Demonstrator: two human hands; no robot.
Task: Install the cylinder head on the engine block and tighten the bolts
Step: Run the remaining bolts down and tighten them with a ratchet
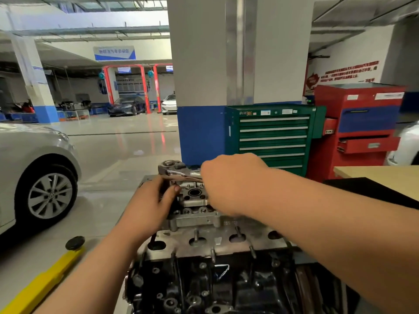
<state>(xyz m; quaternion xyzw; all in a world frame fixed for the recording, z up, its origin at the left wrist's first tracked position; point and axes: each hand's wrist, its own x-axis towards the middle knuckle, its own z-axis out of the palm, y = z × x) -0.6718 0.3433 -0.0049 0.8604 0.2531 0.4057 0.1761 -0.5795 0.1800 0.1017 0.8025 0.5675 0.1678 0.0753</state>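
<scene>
Car, silver-grey, alloy wheel (29, 159), at 9 o'clock, on glossy floor. Yellow steel lift arm with black round pad (45, 282) at 7 o'clock, flat on the floor, just left of the engine.

Left hand (149, 207), just below frame centre: fingers and thumb curled round the dark part directly under the head of the chrome ratchet wrench (171, 168). What that part seats on is hidden by the hand.

Ratchet head at 12 o'clock of the engine, far end. Handle runs right from it into the right hand (231, 184), which is clenched round it, knuckles up. Handle mostly covered.

Light grey cast-aluminium cylinder head (217, 241) at 6 o'clock: sits on top of the black engine block (204, 288), ports and studs along its near face. Both hands are over its far end. Can't tell bolt state.

White pillar with blue lower band (199, 132) at 12 o'clock behind the engine. Green steel drawer cabinet (272, 137) at 3 o'clock, touching the pillar's right side. Red steel tool cabinet (358, 123) just right of the green one, two drawers part open. Pale wooden table top (381, 175) at 4 o'clock, near the red cabinet's base.
</scene>
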